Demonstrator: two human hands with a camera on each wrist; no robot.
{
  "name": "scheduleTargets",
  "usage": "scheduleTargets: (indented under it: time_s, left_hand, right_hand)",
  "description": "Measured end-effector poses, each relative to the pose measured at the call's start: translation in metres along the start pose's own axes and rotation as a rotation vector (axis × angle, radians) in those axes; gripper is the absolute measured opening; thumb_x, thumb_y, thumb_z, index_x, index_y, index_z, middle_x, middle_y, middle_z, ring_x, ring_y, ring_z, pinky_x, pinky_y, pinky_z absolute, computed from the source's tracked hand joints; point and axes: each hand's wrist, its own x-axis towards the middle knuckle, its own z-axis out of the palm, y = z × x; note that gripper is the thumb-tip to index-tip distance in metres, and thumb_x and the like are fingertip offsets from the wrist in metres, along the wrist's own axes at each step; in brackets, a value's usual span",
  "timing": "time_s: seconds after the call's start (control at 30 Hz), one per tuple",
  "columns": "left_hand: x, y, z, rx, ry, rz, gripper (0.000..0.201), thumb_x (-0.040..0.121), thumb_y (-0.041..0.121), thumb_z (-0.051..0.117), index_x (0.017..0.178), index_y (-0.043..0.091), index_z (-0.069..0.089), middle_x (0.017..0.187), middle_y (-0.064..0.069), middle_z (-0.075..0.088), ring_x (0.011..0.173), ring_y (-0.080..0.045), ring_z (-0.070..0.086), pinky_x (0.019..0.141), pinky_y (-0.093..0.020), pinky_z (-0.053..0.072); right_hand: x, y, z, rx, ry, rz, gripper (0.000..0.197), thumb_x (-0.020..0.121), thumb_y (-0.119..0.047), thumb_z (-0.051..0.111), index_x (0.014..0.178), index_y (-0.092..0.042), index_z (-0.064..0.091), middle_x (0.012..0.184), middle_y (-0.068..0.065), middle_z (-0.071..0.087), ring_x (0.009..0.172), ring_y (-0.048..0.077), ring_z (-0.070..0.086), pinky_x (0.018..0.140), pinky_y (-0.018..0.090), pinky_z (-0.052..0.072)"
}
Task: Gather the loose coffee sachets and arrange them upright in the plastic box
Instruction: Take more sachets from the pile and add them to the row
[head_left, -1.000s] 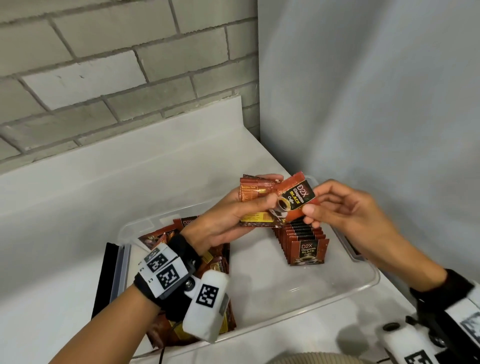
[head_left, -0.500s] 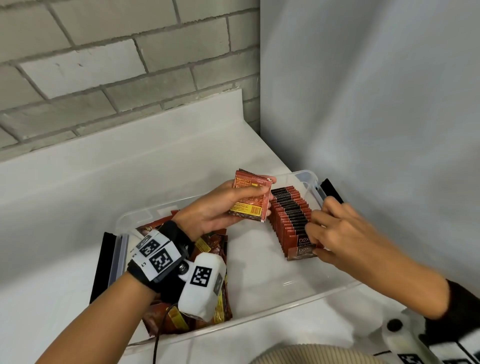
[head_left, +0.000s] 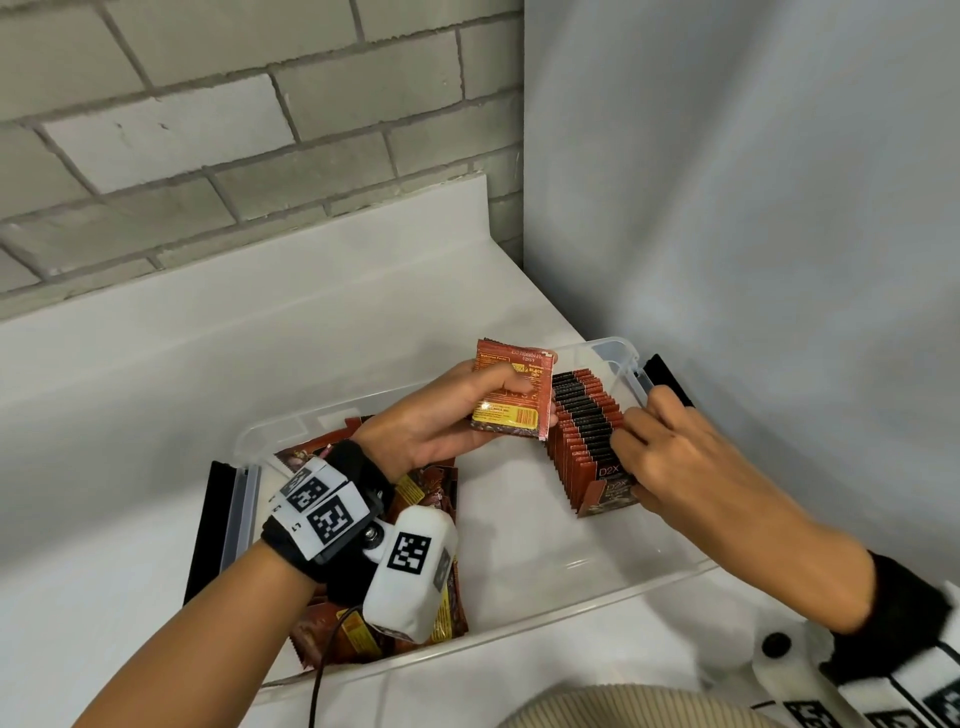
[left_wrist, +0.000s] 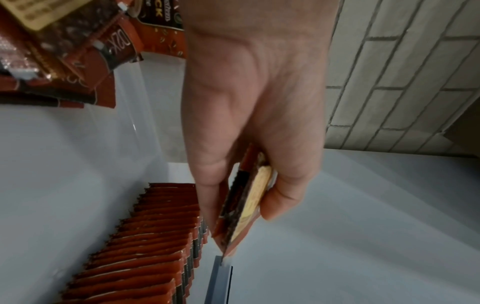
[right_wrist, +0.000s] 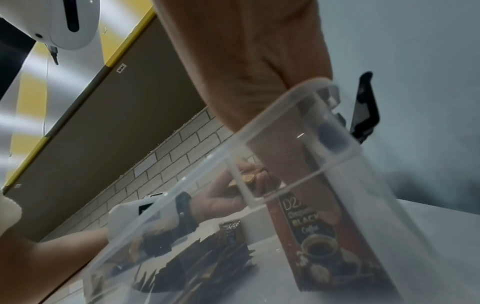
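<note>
The left hand (head_left: 441, 421) is pinching a small stack of sachets (head_left: 511, 389) between thumb and fingers, holding it above the middle of the clear plastic box (head_left: 613, 358); the left wrist view is showing the same hand (left_wrist: 254, 98) with the held stack (left_wrist: 244, 203) clamped edge-on in its grip. The right hand (head_left: 670, 457) is reaching down into the right end of the box, its curled fingers resting on the front of a row of upright sachets (head_left: 584, 421) standing packed face to back along that end wall; whether its grip is closing on a single sachet cannot be told. Through the box wall, the right wrist view is showing the frontmost sachet (right_wrist: 311, 232) standing upright. A loose pile of sachets (head_left: 415, 493) is lying flat at the left end of the box, partly under the left wrist. The box is sitting on a white worktop (head_left: 156, 415) in a corner, beneath a grey brick wall (head_left: 208, 130).
</note>
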Motion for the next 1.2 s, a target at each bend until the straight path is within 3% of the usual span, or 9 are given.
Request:
scheduleTargets:
  time_s: [0.37,0.53,0.6,0.67,0.83,1.0,1.07,1.13,1.2]
  left_hand:
    - [-0.001,-0.001,0.001,-0.008,-0.033,0.06,0.021,0.082,-0.002,0.059,0.099,0.009,0.063,0.085,-0.006,0.074,0.076,-0.015,0.071,0.071,-0.024,0.058]
    - [-0.001,-0.002,0.001,-0.007,-0.059,0.097,0.029,0.076,0.002,0.063,0.104,0.009,0.066,0.094,-0.009,0.074,0.085,-0.019,0.071,0.08,-0.03,0.057]
    - [-0.002,-0.002,0.001,-0.007,-0.075,0.113,0.033,0.079,0.0,0.065,0.11,0.01,0.066,0.098,-0.01,0.073,0.089,-0.021,0.07,0.083,-0.032,0.057]
    - [-0.002,-0.003,0.0,-0.003,-0.103,0.131,0.039,0.08,-0.001,0.067,0.117,0.012,0.063,0.102,-0.01,0.072,0.094,-0.023,0.069,0.085,-0.035,0.056]
    - [-0.003,-0.004,0.004,-0.04,-0.186,0.163,0.046,0.079,-0.005,0.066,0.119,0.016,0.06,0.098,-0.004,0.072,0.092,-0.02,0.069,0.079,-0.031,0.057]
    - [-0.002,-0.008,0.008,-0.073,-0.185,0.171,0.051,0.064,0.018,0.077,0.113,0.016,0.064,0.101,-0.008,0.072,0.093,-0.02,0.069,0.079,-0.031,0.057]
    - [0.0,-0.01,0.006,-0.08,-0.187,0.144,0.065,0.059,0.042,0.083,0.114,0.014,0.064,0.105,-0.009,0.071,0.095,-0.02,0.069,0.082,-0.032,0.057]
    - [0.001,-0.01,0.006,-0.084,-0.19,0.078,0.085,0.051,0.066,0.076,0.115,0.012,0.064,0.105,-0.01,0.071,0.092,-0.019,0.068,0.083,-0.032,0.057]
    - [0.003,-0.009,0.006,-0.13,-0.178,0.019,0.086,0.056,0.077,0.061,0.11,0.011,0.068,0.1,-0.013,0.067,0.085,-0.019,0.065,0.08,-0.033,0.055]
  right_hand:
    - [-0.001,0.002,0.003,0.142,0.047,0.01,0.073,0.027,-0.013,0.096,0.077,-0.015,0.043,0.072,0.001,0.054,0.072,0.02,0.041,0.051,0.03,0.048]
    - [0.001,0.002,-0.002,0.269,0.057,0.15,0.058,0.039,-0.035,0.094,0.074,-0.016,0.053,0.073,-0.006,0.051,0.076,0.012,0.027,0.059,0.026,0.042]
    - [0.005,0.0,-0.007,0.399,0.11,0.223,0.047,0.059,-0.053,0.075,0.079,-0.015,0.056,0.078,-0.007,0.052,0.079,0.007,0.025,0.072,0.017,0.035]
    - [0.011,-0.004,-0.014,0.614,0.14,0.314,0.048,0.066,-0.06,0.059,0.087,-0.017,0.058,0.081,-0.012,0.053,0.081,0.002,0.031,0.077,0.004,0.032]
    - [0.025,-0.014,-0.021,1.043,0.135,0.458,0.041,0.064,-0.049,0.07,0.098,-0.031,0.054,0.082,-0.011,0.067,0.073,0.006,0.05,0.066,0.01,0.039]
    - [0.031,-0.011,-0.01,1.264,0.199,0.501,0.033,0.07,-0.033,0.072,0.1,-0.032,0.058,0.076,-0.002,0.067,0.063,0.007,0.046,0.066,0.017,0.042]
    - [0.031,-0.01,-0.01,1.316,0.238,0.52,0.024,0.074,-0.022,0.074,0.094,-0.029,0.062,0.075,0.002,0.065,0.063,0.006,0.046,0.065,0.015,0.041]
    - [0.03,-0.009,-0.011,1.369,0.29,0.54,0.018,0.077,-0.014,0.073,0.086,-0.026,0.063,0.073,-0.006,0.063,0.063,0.002,0.048,0.066,0.011,0.041]
    - [0.03,-0.01,-0.014,1.402,0.327,0.55,0.014,0.076,-0.014,0.073,0.082,-0.022,0.062,0.072,-0.012,0.062,0.065,0.001,0.051,0.066,0.01,0.043]
